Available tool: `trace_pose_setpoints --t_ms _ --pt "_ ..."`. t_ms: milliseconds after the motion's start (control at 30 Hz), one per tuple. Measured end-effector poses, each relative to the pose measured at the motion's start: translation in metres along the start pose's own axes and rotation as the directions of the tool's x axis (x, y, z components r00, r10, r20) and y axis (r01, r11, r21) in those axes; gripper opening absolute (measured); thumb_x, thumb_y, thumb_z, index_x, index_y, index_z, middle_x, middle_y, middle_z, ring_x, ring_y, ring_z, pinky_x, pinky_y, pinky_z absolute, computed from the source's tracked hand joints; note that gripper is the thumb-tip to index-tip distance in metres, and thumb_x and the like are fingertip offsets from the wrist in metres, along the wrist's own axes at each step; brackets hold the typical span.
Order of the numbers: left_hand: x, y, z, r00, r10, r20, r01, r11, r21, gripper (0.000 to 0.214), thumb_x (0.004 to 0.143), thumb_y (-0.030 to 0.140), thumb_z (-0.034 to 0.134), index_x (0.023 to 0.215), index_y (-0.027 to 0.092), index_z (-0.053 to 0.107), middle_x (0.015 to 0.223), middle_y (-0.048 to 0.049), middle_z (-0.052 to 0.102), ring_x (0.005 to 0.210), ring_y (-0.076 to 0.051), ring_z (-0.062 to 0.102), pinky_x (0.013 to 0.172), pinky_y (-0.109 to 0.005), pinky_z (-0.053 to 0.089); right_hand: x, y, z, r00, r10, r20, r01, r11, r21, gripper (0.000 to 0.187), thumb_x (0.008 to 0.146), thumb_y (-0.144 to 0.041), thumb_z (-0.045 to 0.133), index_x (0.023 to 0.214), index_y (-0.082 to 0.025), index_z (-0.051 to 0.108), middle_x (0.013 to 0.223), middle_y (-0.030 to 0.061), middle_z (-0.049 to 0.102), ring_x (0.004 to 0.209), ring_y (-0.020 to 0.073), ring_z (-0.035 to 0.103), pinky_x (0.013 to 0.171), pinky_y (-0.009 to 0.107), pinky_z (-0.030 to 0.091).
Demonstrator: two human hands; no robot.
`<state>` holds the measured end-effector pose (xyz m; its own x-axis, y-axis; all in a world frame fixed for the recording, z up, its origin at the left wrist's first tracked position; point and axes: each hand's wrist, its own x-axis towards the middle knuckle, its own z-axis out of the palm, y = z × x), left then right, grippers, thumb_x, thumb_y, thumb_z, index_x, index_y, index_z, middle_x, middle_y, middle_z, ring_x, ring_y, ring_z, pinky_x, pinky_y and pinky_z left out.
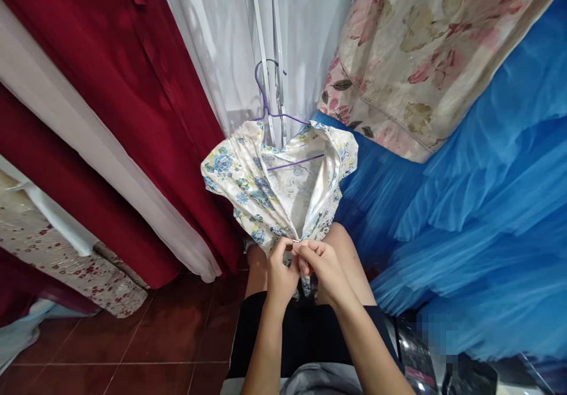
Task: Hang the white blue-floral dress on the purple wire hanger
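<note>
A white dress with blue and yellow flowers (250, 188) hangs on a purple hanger (266, 107) in front of me. Its opening is spread in a V, with a zipper (286, 206) along the edges. Where the V comes to its bottom point, my left hand (284, 268) pinches the cloth between thumb and fingers. My right hand (316, 259) is closed at the same spot, its fingertips touching the left ones. The zipper's pull, if they grip it, is hidden by the fingers. Below the hands the dress hangs between my knees, mostly covered.
White ribbons (277, 35) hang behind the hanger over white cloth. Dark red drapes (133, 88) hang at the left, a floral fabric (398, 70) and blue tulle (443, 218) at the right. Reddish floor tiles (168, 336) lie below. Dark shiny objects (416, 353) are at lower right.
</note>
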<state>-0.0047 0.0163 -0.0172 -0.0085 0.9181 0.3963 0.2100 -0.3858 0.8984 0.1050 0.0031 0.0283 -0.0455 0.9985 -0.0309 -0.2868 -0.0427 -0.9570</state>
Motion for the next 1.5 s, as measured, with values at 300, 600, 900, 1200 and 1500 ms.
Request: trace_pose_setpoints --t_ms 300,600,900,1200,1500 --pt "-0.004 0.007 0.004 1.0 0.021 0.004 -0.021 1.0 -0.004 0.01 0.09 0.021 0.059 0.08 0.021 0.06 0.077 -0.002 0.066 0.077 -0.018 0.064 0.077 -0.029 0.049 0.009 -0.003 -0.019 0.997 -0.073 -0.02 0.069 0.989 -0.13 0.026 0.081 -0.039 0.073 0.073 -0.018 0.061 0.053 -0.0048 0.053 0.049 0.0098 0.043 0.052 0.025 0.033" --pt "0.001 -0.007 -0.009 0.993 0.065 0.097 -0.071 0.996 0.056 0.008 0.094 0.021 0.057 0.092 0.019 0.065 0.088 -0.0037 0.068 0.085 -0.018 0.065 0.082 -0.028 0.051 0.006 0.043 -0.017 0.991 -0.098 -0.097 0.087 0.99 -0.111 0.028 0.087 -0.044 0.069 0.091 -0.021 0.054 0.056 -0.0084 0.048 0.05 0.0102 0.04 0.05 0.022 0.032" --pt "0.002 -0.012 -0.012 0.995 0.07 0.077 -0.079 0.99 0.116 0.005 0.091 0.024 0.063 0.091 0.02 0.067 0.086 -0.0041 0.07 0.083 -0.018 0.067 0.079 -0.028 0.053 0.002 0.023 -0.027 0.997 -0.025 -0.069 0.019 0.997 -0.081 0.021 0.076 -0.033 0.076 0.075 -0.016 0.063 0.049 -0.0049 0.054 0.045 0.009 0.042 0.048 0.023 0.031" --pt "0.001 -0.03 0.01 0.996 0.037 0.087 -0.041 0.998 0.055 0.009 0.092 0.027 0.061 0.094 0.019 0.064 0.088 -0.0056 0.07 0.085 -0.02 0.068 0.082 -0.029 0.052 0.03 -0.025 -0.017 0.987 0.043 -0.154 -0.014 0.984 0.179 0.018 0.064 -0.029 0.079 0.062 -0.015 0.067 0.04 -0.0064 0.049 0.037 0.0052 0.034 0.041 0.022 0.022" --pt "0.003 -0.059 0.011 0.999 0.0 0.036 -0.004 0.992 0.122 0.012 0.092 0.032 0.06 0.091 0.02 0.061 0.087 -0.0038 0.069 0.084 -0.019 0.067 0.081 -0.028 0.052 0.099 -0.097 0.027 0.96 -0.244 -0.137 0.266 0.946 0.183 0.024 0.072 -0.024 0.074 0.056 -0.017 0.057 0.046 -0.0083 0.044 0.042 0.0044 0.034 0.044 0.021 0.027"
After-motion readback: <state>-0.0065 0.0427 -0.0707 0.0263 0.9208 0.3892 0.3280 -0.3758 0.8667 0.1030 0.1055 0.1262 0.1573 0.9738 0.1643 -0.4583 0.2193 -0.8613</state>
